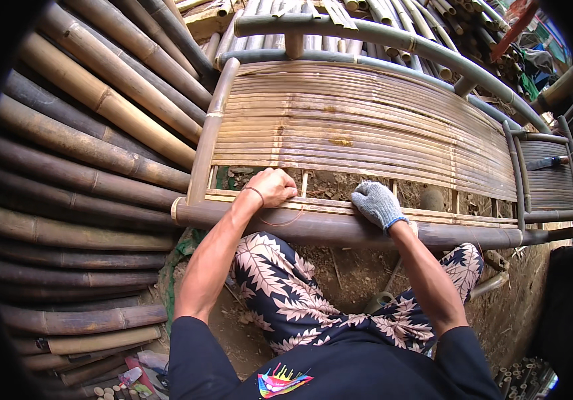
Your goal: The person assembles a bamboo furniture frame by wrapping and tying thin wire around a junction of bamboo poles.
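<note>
We see a long bamboo bench frame (366, 120) lying across the middle of the scene, curved by the lens, with its seat made of many thin pale-brown slats (366, 133) laid side by side lengthwise and crossed by a few faint lines of fastening. The slats cover the far part of the seat; along the near edge a gap is open, and through it we see bare earth and short cross pieces. The near rail (313, 227) is a thick brown-grey bamboo pole running left to right, with a pale band near its left end; a thinner pole (205, 133) closes the left end of the frame, and greenish poles form the far back rail (393, 40). Our left hand (273, 187), bare with a thin band round the wrist, is curled into a loose fist, its fingers closed over a narrow slat lying on the near rail. Our right hand (376, 203) wears a grey knitted glove and lies on the same rail just to the right, fingers bent down over the rail's far edge into the gap; whether it pinches anything we cannot tell. The two hands are near each other but apart. A big stack of dark bamboo poles (80, 200) fills the left side, and our patterned leaf-print trousers (286, 293) show below the rail over dirt ground (346, 273).
</note>
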Available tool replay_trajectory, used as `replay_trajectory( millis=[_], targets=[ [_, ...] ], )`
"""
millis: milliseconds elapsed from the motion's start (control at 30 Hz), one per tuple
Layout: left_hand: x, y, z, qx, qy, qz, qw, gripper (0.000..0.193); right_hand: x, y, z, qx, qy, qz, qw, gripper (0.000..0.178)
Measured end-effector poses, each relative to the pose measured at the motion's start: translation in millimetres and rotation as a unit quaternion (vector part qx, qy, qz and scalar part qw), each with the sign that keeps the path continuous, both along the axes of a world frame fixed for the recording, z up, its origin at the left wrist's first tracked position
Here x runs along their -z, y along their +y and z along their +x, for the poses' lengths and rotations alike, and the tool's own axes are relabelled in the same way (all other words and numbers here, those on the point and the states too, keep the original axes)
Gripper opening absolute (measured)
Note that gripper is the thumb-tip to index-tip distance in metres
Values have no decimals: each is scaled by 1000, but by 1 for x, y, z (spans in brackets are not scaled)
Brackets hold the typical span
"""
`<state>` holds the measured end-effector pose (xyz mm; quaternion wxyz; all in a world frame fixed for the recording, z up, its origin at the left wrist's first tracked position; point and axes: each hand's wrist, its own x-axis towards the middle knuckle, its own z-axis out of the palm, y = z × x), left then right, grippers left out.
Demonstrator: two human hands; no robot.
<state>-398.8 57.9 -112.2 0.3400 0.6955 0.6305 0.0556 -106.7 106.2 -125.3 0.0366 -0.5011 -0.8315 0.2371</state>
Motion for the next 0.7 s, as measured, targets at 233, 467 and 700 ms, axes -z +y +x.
replay_trajectory(
  millis=[233,467,700],
  targets=[
    [-25,11,45,-177,-484,69,854,27,40,33,1,-257,-175,18,950,29],
    [-19,11,22,-80,37,-33,996,29,82,42,-62,-418,-62,66,904,15],
    [36,23,5,-1,-29,-77,997,30,106,53,-87,-459,224,71,857,16]
  ],
)
